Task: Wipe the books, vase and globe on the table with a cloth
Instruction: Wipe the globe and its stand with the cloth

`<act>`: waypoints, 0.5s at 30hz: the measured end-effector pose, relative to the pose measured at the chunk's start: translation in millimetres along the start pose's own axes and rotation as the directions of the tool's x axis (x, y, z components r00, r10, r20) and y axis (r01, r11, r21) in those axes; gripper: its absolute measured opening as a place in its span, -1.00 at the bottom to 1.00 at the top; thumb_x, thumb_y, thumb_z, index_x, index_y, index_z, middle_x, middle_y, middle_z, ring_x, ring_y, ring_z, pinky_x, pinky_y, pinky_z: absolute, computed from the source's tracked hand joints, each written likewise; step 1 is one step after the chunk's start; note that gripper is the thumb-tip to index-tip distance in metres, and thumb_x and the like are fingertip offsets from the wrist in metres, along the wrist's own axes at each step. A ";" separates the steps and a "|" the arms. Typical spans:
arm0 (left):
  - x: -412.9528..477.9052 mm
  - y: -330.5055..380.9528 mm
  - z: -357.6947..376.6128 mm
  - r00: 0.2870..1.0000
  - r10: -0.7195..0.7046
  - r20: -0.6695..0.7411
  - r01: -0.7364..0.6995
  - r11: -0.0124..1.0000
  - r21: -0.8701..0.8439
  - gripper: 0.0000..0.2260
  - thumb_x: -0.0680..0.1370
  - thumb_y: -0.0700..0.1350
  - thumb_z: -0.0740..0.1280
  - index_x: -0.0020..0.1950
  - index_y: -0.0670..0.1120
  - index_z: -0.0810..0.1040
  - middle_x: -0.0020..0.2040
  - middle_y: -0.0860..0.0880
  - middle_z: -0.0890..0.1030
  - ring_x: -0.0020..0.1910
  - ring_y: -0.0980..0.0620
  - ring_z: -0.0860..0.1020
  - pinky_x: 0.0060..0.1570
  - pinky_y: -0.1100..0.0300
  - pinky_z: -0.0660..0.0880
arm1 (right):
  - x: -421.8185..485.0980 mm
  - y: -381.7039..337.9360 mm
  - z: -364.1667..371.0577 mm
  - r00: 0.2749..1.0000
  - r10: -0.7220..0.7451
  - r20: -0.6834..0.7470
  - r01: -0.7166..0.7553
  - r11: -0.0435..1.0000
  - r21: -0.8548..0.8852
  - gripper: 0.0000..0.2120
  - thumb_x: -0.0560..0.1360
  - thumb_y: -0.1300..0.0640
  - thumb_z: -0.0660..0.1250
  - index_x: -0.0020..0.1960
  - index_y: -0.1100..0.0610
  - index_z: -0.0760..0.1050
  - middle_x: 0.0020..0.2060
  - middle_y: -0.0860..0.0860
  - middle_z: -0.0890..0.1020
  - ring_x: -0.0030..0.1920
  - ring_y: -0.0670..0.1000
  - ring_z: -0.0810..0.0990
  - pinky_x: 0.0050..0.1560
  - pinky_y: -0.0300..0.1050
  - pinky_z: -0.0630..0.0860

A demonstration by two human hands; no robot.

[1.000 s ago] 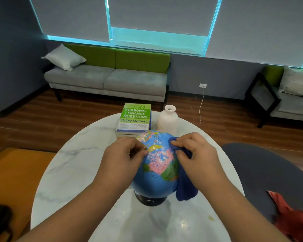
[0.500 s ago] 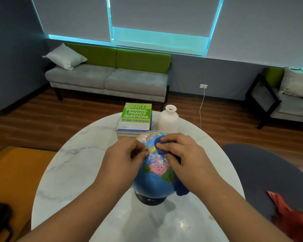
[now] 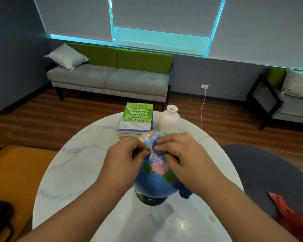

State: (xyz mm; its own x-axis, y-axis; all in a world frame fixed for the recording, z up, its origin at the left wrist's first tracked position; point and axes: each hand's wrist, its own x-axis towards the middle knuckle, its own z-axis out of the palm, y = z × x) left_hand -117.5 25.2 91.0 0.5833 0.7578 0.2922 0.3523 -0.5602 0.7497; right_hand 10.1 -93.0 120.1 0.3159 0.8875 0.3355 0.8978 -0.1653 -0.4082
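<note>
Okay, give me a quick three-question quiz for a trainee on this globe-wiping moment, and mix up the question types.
1. True or false: the right hand holds a blue cloth against the globe.
2. Multiple choice: seen from the camera, the books lie where relative to the vase? A) to its left B) to its right C) on top of it
3. Fill in: the left hand grips the upper part of the ____.

Key: 1 true; 2 A; 3 globe.
</note>
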 end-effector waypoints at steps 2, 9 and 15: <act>0.9 -0.7 -0.3 1.000 0.001 0.001 -0.001 1.000 -0.004 -0.93 0.46 -0.16 0.46 -0.16 0.00 0.61 -0.21 0.14 0.56 -0.19 0.18 0.55 -0.15 0.25 0.53 | -3.4 0.0 3.6 0.998 -0.055 0.009 0.055 0.998 -0.003 -0.73 0.41 0.16 0.22 -0.02 -0.01 0.66 0.04 -0.19 0.61 0.06 -0.12 0.40 0.04 -0.31 0.37; -0.1 -4.4 0.8 1.000 0.017 0.001 -0.017 1.000 0.003 -0.93 0.47 -0.17 0.45 -0.14 0.00 0.62 -0.19 0.14 0.57 -0.19 0.19 0.55 -0.17 0.31 0.51 | -2.3 -5.6 0.4 0.992 -0.124 0.000 0.123 0.991 -0.050 -0.72 0.43 0.12 0.17 -0.06 0.00 0.65 0.01 -0.17 0.63 0.01 -0.05 0.47 -0.02 -0.20 0.48; -1.0 -5.3 2.3 0.999 0.038 -0.010 -0.038 0.999 0.006 -0.94 0.48 -0.18 0.44 -0.12 -0.02 0.63 -0.17 0.13 0.57 -0.17 0.21 0.53 -0.14 0.35 0.47 | 4.4 -1.6 -5.2 0.999 -0.038 -0.027 0.036 0.997 -0.062 -0.74 0.42 0.19 0.21 -0.05 0.03 0.65 -0.01 -0.13 0.64 0.01 0.00 0.49 0.01 -0.10 0.53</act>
State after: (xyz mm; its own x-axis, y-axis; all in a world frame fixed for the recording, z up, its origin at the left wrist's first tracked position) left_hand -118.3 26.7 85.4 0.5889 0.7395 0.3260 0.3346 -0.5903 0.7346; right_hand 11.6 -91.0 126.7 0.2900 0.8810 0.3738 0.9260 -0.1597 -0.3421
